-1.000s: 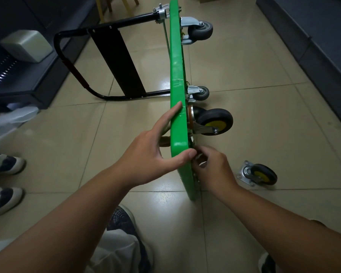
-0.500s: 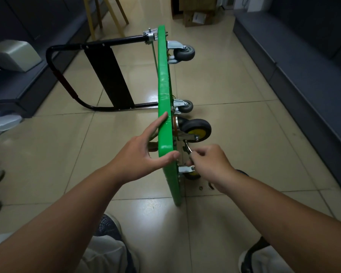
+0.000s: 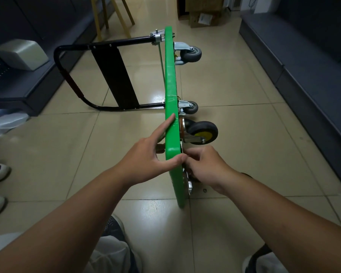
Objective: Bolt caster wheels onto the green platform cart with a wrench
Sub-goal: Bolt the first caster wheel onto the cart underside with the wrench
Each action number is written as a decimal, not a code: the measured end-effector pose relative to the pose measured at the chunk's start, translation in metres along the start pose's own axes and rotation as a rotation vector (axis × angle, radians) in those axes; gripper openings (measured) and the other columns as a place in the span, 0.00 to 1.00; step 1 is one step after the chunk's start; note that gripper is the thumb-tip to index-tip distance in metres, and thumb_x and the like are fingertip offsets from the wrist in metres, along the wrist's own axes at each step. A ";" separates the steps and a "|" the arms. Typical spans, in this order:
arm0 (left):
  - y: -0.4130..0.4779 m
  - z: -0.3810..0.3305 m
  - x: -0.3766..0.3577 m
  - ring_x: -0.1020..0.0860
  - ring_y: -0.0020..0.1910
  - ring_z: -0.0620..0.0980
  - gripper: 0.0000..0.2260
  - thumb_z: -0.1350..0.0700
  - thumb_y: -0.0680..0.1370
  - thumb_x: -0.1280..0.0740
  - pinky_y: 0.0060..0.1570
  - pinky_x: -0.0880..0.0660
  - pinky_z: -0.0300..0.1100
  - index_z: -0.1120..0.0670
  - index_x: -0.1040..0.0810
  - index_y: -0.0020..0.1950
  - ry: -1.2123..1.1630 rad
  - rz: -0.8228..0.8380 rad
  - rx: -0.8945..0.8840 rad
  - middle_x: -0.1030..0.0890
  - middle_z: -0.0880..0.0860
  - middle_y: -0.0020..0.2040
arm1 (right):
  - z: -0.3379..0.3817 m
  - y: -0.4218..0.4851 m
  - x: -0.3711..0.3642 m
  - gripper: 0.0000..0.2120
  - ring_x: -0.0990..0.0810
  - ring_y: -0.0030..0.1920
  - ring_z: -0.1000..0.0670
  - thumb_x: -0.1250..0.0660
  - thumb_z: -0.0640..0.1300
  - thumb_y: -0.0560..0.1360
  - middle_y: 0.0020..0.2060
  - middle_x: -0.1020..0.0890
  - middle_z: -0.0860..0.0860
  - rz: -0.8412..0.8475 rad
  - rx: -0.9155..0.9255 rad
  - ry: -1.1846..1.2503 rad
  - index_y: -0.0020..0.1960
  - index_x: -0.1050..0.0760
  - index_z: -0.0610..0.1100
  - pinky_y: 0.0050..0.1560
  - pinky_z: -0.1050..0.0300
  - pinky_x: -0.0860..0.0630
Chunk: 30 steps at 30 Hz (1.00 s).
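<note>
The green plastic platform cart [image 3: 170, 79] stands on edge on the floor [image 3: 254, 158], running six to twelve o'clock. My left hand [image 3: 150, 160], grip spread apart, steadies its rim against tipping. My right hand [image 3: 207, 164] curls just beside the black yellow-hubbed caster wheel [image 3: 202, 133]; clamped on what, I cannot tell.

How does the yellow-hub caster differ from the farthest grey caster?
The yellow-hub caster has a black tyre and yellow hub; the farthest grey caster is grey all over. The yellow-hub caster sits beyond the right hand; the farthest grey caster sits at the handle end. Both are mounted on the green platform cart.
</note>
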<state>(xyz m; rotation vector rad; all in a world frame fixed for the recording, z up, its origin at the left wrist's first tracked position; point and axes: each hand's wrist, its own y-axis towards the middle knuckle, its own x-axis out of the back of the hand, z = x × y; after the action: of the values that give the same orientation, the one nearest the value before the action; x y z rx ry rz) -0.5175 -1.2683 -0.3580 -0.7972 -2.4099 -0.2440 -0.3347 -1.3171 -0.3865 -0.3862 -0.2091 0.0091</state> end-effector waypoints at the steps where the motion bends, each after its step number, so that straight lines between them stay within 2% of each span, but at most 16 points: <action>1: 0.000 0.000 0.000 0.27 0.72 0.46 0.45 0.32 0.69 0.28 0.65 0.23 0.53 0.27 0.51 0.79 0.000 -0.003 -0.001 0.32 0.45 0.78 | -0.005 0.000 0.000 0.11 0.19 0.33 0.65 0.36 0.42 0.82 0.44 0.15 0.52 0.006 0.027 -0.001 0.61 0.19 0.47 0.33 0.71 0.27; 4: -0.002 0.001 0.000 0.23 0.68 0.44 0.44 0.32 0.69 0.28 0.63 0.21 0.52 0.26 0.51 0.78 -0.005 -0.005 0.002 0.29 0.44 0.76 | -0.019 0.001 0.001 0.12 0.17 0.43 0.64 0.34 0.42 0.81 0.48 0.14 0.53 -0.001 0.103 -0.017 0.63 0.19 0.49 0.43 0.66 0.20; 7: -0.001 0.002 0.000 0.22 0.65 0.39 0.44 0.33 0.69 0.28 0.62 0.20 0.50 0.26 0.50 0.78 -0.010 -0.014 -0.003 0.29 0.37 0.71 | -0.046 0.008 -0.001 0.16 0.16 0.52 0.52 0.32 0.42 0.80 0.50 0.13 0.49 -0.066 0.169 -0.083 0.67 0.21 0.49 0.54 0.55 0.18; 8: 0.000 0.002 0.000 0.22 0.65 0.39 0.44 0.33 0.69 0.28 0.62 0.20 0.49 0.26 0.50 0.78 -0.010 -0.016 -0.006 0.29 0.36 0.70 | -0.055 0.011 -0.003 0.17 0.15 0.52 0.51 0.31 0.41 0.80 0.50 0.13 0.50 -0.089 0.194 -0.090 0.68 0.22 0.49 0.54 0.57 0.18; 11: 0.002 0.003 0.000 0.23 0.66 0.38 0.43 0.34 0.70 0.27 0.64 0.21 0.49 0.26 0.50 0.78 -0.011 -0.010 -0.008 0.29 0.39 0.74 | -0.077 0.023 -0.008 0.21 0.17 0.51 0.59 0.30 0.39 0.79 0.55 0.15 0.55 -0.180 0.281 -0.193 0.70 0.24 0.50 0.52 0.66 0.21; 15: 0.004 0.004 0.001 0.24 0.68 0.41 0.44 0.34 0.70 0.27 0.65 0.22 0.50 0.27 0.49 0.78 -0.004 -0.006 -0.011 0.29 0.42 0.76 | -0.082 0.038 -0.015 0.25 0.19 0.53 0.60 0.31 0.42 0.79 0.57 0.17 0.59 -0.180 0.296 -0.240 0.73 0.29 0.56 0.55 0.63 0.22; 18: 0.004 0.003 0.001 0.24 0.69 0.42 0.44 0.33 0.69 0.27 0.66 0.23 0.51 0.27 0.49 0.79 -0.008 -0.003 -0.007 0.30 0.42 0.76 | -0.086 0.031 -0.017 0.20 0.18 0.47 0.62 0.30 0.39 0.77 0.46 0.18 0.66 -0.185 0.246 -0.231 0.66 0.24 0.55 0.47 0.66 0.22; 19: 0.003 0.003 0.001 0.25 0.70 0.43 0.44 0.33 0.69 0.27 0.66 0.23 0.51 0.27 0.49 0.79 -0.007 -0.003 -0.004 0.30 0.43 0.77 | -0.089 0.026 -0.017 0.17 0.18 0.44 0.61 0.30 0.37 0.77 0.42 0.18 0.65 -0.201 0.212 -0.224 0.61 0.22 0.54 0.46 0.64 0.21; 21: 0.002 0.002 0.001 0.26 0.72 0.45 0.45 0.31 0.68 0.28 0.66 0.23 0.52 0.27 0.50 0.78 -0.002 -0.002 0.004 0.31 0.45 0.78 | -0.096 0.013 -0.015 0.08 0.19 0.37 0.54 0.31 0.37 0.77 0.35 0.18 0.56 -0.228 0.126 -0.207 0.53 0.19 0.47 0.41 0.57 0.21; 23: 0.002 0.001 0.001 0.28 0.73 0.47 0.45 0.30 0.68 0.28 0.67 0.24 0.53 0.26 0.51 0.78 0.005 -0.005 0.009 0.32 0.46 0.78 | -0.097 0.002 -0.012 0.04 0.27 0.30 0.51 0.33 0.37 0.76 0.30 0.22 0.48 -0.236 0.030 -0.218 0.48 0.19 0.39 0.33 0.55 0.27; 24: 0.002 0.001 0.001 0.28 0.74 0.47 0.45 0.30 0.68 0.28 0.67 0.24 0.54 0.26 0.51 0.78 0.005 -0.007 0.009 0.32 0.46 0.78 | -0.094 -0.001 -0.010 0.05 0.29 0.28 0.51 0.34 0.36 0.75 0.29 0.21 0.45 -0.232 -0.023 -0.217 0.47 0.20 0.37 0.32 0.56 0.30; 26: 0.001 0.001 0.000 0.31 0.76 0.48 0.45 0.30 0.68 0.29 0.67 0.24 0.56 0.26 0.51 0.78 0.000 -0.008 0.004 0.33 0.46 0.79 | -0.079 -0.004 -0.005 0.06 0.24 0.29 0.51 0.34 0.36 0.74 0.32 0.16 0.44 -0.217 -0.106 -0.209 0.47 0.19 0.37 0.33 0.55 0.26; 29: 0.000 0.001 0.001 0.33 0.77 0.49 0.45 0.29 0.68 0.29 0.68 0.25 0.57 0.26 0.51 0.78 -0.010 -0.002 0.008 0.34 0.46 0.79 | -0.047 -0.003 0.001 0.05 0.17 0.38 0.49 0.33 0.39 0.76 0.40 0.14 0.48 -0.227 -0.134 -0.197 0.47 0.19 0.48 0.43 0.51 0.18; 30: 0.000 0.000 0.001 0.33 0.77 0.49 0.45 0.29 0.68 0.29 0.67 0.25 0.56 0.26 0.51 0.78 -0.009 -0.002 0.006 0.35 0.45 0.79 | -0.036 -0.002 0.002 0.06 0.17 0.40 0.50 0.33 0.40 0.77 0.42 0.14 0.49 -0.243 -0.114 -0.177 0.46 0.21 0.51 0.41 0.54 0.18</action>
<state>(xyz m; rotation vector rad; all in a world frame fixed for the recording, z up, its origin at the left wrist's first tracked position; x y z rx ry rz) -0.5183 -1.2680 -0.3577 -0.7950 -2.4192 -0.2340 -0.3253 -1.3321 -0.4182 -0.4720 -0.4317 -0.2091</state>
